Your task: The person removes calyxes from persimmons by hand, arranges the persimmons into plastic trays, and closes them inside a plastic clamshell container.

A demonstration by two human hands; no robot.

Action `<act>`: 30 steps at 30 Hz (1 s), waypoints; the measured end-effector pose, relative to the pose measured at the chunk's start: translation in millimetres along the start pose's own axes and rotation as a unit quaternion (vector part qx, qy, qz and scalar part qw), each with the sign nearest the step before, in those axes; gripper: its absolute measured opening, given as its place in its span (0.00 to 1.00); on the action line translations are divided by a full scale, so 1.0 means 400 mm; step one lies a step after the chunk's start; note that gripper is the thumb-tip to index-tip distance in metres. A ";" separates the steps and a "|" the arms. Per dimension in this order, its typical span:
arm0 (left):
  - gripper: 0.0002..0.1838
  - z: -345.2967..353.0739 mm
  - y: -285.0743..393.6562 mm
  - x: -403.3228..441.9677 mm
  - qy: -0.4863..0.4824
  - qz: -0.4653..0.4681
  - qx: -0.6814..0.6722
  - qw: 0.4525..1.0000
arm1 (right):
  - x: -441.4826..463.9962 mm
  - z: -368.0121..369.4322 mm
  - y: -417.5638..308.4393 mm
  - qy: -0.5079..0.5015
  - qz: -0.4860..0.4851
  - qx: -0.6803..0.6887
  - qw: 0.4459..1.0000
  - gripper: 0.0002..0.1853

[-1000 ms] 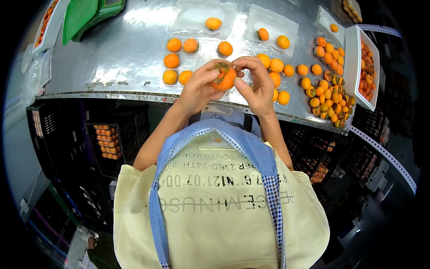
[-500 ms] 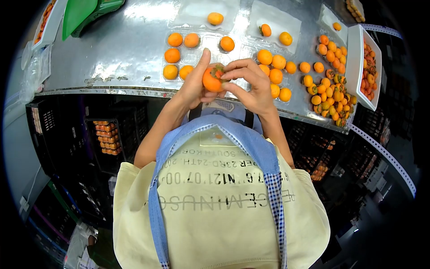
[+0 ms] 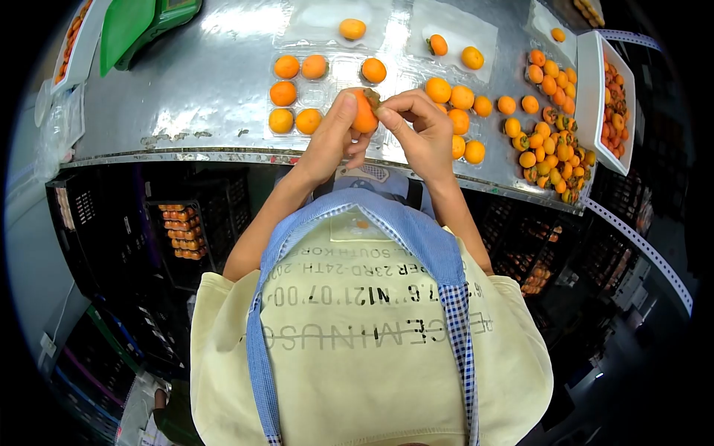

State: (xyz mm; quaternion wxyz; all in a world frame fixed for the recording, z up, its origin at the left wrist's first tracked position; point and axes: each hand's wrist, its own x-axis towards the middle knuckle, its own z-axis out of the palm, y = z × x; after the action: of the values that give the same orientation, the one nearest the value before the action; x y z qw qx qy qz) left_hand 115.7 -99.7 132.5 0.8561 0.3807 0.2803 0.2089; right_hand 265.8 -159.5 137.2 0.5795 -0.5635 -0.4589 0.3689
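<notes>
Persimmon (image 3: 364,114), left hand (image 3: 332,137) hiding part, calyx (image 3: 372,97) unclear

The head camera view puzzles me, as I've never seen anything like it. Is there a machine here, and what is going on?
There is no robot here, just a person's two bare hands. The camera is worn on the head and looks forward and down, so their printed cream garment fills the lower part of the picture.

The left hand holds a persimmon, while the right hand touches its leafy cap with finger and thumb.

Beyond them is a metal table. On it are a clear plastic tray with some fruit, a heap of more fruit to the right, and a green device at the far left.
</notes>
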 end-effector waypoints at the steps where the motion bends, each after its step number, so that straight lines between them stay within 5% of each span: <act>1: 0.25 -0.001 0.000 0.000 0.001 -0.010 -0.008 1.000 | -0.001 0.000 -0.001 -0.002 0.015 0.012 1.000 0.05; 12: 0.29 0.004 0.008 0.003 0.020 -0.063 -0.013 0.998 | -0.001 -0.002 -0.003 -0.027 0.084 0.085 0.992 0.07; 30: 0.26 -0.016 -0.012 0.010 -0.034 -0.024 -0.051 0.998 | -0.003 -0.012 -0.012 -0.082 0.009 0.028 0.996 0.05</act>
State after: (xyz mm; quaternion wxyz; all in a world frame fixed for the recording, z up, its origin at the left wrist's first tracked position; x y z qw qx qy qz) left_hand 115.5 -97.1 124.0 0.8881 0.3369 0.2488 0.1894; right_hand 269.7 -162.7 142.2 0.5522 -0.5191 -0.4894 0.4313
